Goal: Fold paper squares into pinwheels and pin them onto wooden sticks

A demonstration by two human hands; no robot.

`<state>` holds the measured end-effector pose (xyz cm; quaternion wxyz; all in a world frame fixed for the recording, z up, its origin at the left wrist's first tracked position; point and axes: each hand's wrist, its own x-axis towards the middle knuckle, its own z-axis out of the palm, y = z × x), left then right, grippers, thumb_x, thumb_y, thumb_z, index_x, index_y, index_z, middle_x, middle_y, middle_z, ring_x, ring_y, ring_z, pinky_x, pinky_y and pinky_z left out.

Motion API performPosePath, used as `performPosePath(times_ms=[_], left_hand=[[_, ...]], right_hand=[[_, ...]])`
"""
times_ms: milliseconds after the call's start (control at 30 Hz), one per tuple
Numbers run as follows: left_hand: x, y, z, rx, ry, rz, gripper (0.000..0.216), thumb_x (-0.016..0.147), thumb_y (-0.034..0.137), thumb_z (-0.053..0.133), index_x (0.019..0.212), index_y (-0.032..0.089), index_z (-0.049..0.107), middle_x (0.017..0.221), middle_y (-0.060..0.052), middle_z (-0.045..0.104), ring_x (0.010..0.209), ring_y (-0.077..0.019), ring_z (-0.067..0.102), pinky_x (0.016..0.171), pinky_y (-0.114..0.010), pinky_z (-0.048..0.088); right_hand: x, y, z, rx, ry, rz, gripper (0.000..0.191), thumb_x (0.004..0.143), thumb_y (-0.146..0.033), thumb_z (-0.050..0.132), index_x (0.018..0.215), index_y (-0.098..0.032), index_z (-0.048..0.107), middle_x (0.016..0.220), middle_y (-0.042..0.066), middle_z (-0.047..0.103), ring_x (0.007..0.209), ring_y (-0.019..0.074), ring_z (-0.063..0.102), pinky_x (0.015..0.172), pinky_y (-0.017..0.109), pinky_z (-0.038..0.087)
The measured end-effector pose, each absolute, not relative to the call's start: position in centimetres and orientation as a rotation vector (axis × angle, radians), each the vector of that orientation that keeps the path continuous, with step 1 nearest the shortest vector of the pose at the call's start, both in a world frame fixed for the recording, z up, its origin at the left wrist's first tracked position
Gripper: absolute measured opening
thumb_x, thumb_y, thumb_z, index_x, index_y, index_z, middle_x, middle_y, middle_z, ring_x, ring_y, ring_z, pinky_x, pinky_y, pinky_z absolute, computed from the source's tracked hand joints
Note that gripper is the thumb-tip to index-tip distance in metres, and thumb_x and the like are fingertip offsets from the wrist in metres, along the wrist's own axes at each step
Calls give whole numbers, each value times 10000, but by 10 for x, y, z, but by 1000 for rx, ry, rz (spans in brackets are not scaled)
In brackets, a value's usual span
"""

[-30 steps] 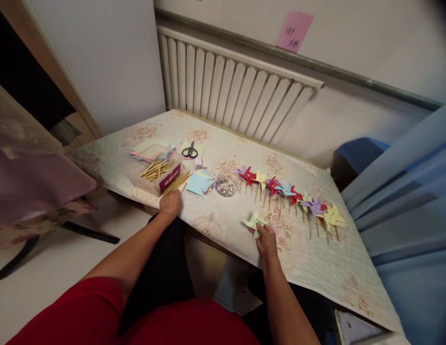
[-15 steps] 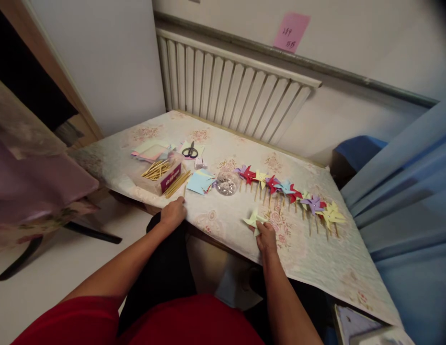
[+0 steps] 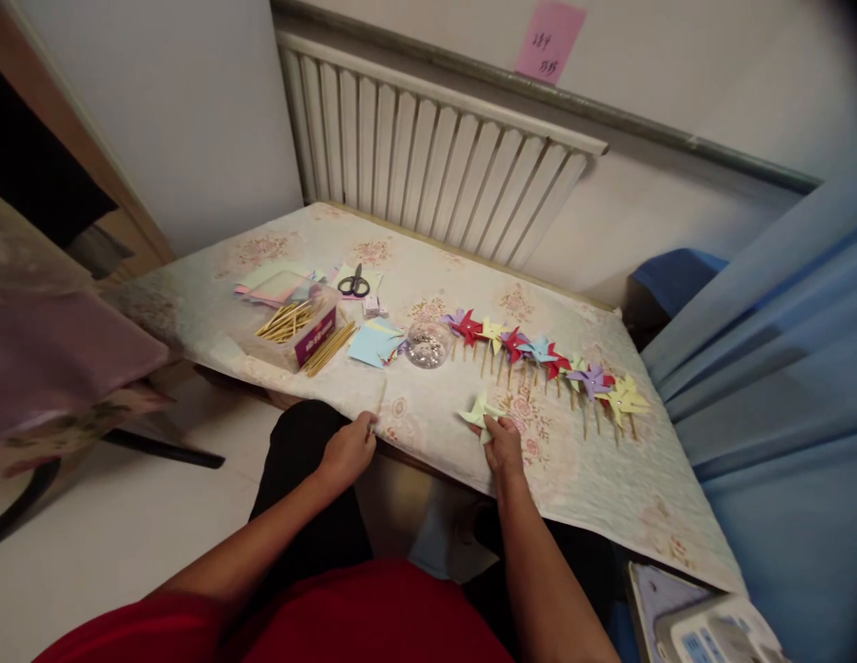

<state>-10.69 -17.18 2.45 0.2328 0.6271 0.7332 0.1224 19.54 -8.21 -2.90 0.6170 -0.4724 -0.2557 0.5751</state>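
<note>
My left hand (image 3: 350, 449) is closed on a thin wooden stick (image 3: 381, 396), which points up from the fingers near the table's front edge. In my right hand (image 3: 503, 444) is a pale green paper pinwheel (image 3: 479, 415), pinched between thumb and fingers. To the left, several sticks (image 3: 330, 350) lie beside a clear box of sticks (image 3: 288, 322) with a purple label. Light blue paper squares (image 3: 375, 342) lie next to a clear round dish (image 3: 428, 346) of small shiny pieces. Several finished pinwheels on sticks (image 3: 516, 344) form a row towards the right.
Black scissors (image 3: 354, 283) and coloured paper sheets (image 3: 271, 286) lie at the table's back left. A white radiator (image 3: 428, 157) stands behind the flowered tablecloth (image 3: 462, 276). A blue curtain (image 3: 766, 396) hangs at the right; a chair leg (image 3: 167, 448) shows at the left.
My left hand has moved right, away from the loose sticks, bringing one stick towards the pinwheel. My right hand still holds the pinwheel in about the same place. The view has shifted slightly.
</note>
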Motion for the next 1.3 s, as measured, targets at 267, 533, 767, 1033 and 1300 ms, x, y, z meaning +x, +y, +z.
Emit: performPosePath(times_ms=[267,533,767,1033,1300], left_hand=[[-96,-126,42,2221,1728,-7,338,922,160,432,1237,162,554,1109,-160,693,1029,-282,658,827,-366,470],[-70,-80,35,2435,1709,-17,254,914,143,464,1069,103,662,1096,-187,651,1090,-295,575,899,-393,459],[-22,-54,16,2271,1867,148,279,959,176,410,1106,87,630,1127,-183,632,1091,-281,573,925,-394,450],[-13,-56,12,2138,1869,255,331,948,81,320,1069,59,627,1118,-226,620,1117,-301,575,953,-424,434],[-25,-55,27,1795,1743,451,159,886,128,479,897,118,637,814,-83,669,760,-172,618,696,-273,468]], right_hand=[[194,-82,-27,-1074,-583,1315,305,560,-265,848,637,-190,563,738,-18,707,703,157,659,696,343,616],[193,-80,-26,-1086,-618,1327,290,579,-288,827,685,-197,573,769,-24,699,722,162,658,681,329,598],[193,-82,-24,-1114,-662,1312,297,587,-312,821,675,-195,562,759,-24,688,703,150,636,664,309,585],[191,-81,-22,-1092,-647,1325,344,577,-323,842,656,-206,528,724,-34,667,680,143,632,658,299,587],[193,-81,-24,-1089,-673,1305,369,576,-316,841,625,-210,491,692,-51,632,639,124,601,656,296,590]])
